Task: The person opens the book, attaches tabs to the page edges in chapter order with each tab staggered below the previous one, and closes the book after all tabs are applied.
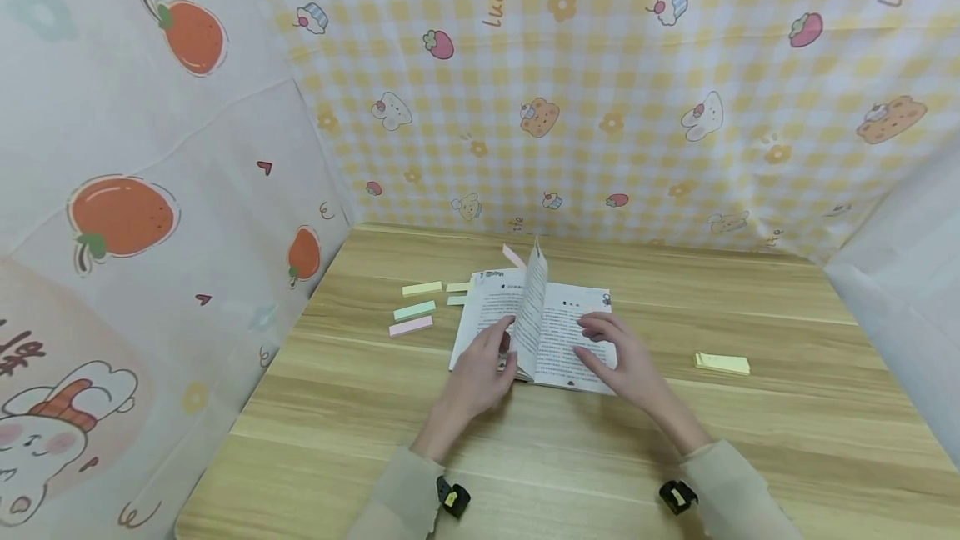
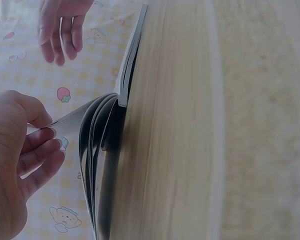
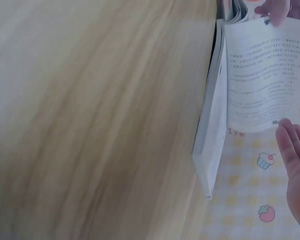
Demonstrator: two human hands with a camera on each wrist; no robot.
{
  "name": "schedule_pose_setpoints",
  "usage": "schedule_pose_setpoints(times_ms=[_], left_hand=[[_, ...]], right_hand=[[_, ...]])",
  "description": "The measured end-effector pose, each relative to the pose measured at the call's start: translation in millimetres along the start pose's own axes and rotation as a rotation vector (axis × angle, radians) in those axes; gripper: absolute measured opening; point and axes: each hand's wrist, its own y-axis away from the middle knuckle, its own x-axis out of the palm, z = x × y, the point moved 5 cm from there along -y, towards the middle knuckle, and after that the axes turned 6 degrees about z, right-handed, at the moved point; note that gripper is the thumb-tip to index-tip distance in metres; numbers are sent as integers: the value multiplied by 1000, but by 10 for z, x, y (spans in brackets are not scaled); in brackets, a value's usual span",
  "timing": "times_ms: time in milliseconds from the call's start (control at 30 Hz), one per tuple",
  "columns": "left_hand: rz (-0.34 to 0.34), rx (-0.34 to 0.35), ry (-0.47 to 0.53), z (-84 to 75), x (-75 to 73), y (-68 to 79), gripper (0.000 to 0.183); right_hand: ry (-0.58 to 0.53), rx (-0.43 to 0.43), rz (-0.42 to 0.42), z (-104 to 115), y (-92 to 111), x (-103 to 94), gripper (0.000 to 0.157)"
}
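Note:
An open book (image 1: 577, 340) with printed pages lies on the table, one page (image 1: 532, 307) standing upright near its middle. My left hand (image 1: 480, 363) pinches that page between thumb and fingers, seen closely in the left wrist view, where the hand (image 2: 20, 155) is beside the bowed pages (image 2: 92, 130). Over the right-hand page hovers my right hand (image 1: 618, 357), fingers loosely bent and holding nothing. In the right wrist view the raised page (image 3: 265, 75) faces the right hand (image 3: 297, 165). Pale sticky tabs (image 1: 459, 287) and a pink tab (image 1: 513, 256) stick out from the book's edges.
Left of the book lie yellow (image 1: 422, 289), green (image 1: 414, 310) and pink (image 1: 411, 326) strips of sticky tabs. A yellow pad of sticky notes (image 1: 722, 363) lies to the right. Behind the wooden table (image 1: 540, 457) hangs a checked cloth (image 1: 600, 107).

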Motion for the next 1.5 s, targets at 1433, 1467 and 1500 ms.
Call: schedule_pose_setpoints(times_ms=[1433,1467,1500], left_hand=[[-69,-126,55,127,-25,154,74],[-63,-135,68,129,-35,154,74],[-57,-145,78,132,-41,154,74]], right_hand=[[84,129,330,-145,-223,616,36],[90,128,335,-143,-231,627,36],[96,126,340,-141,-238,637,37]])
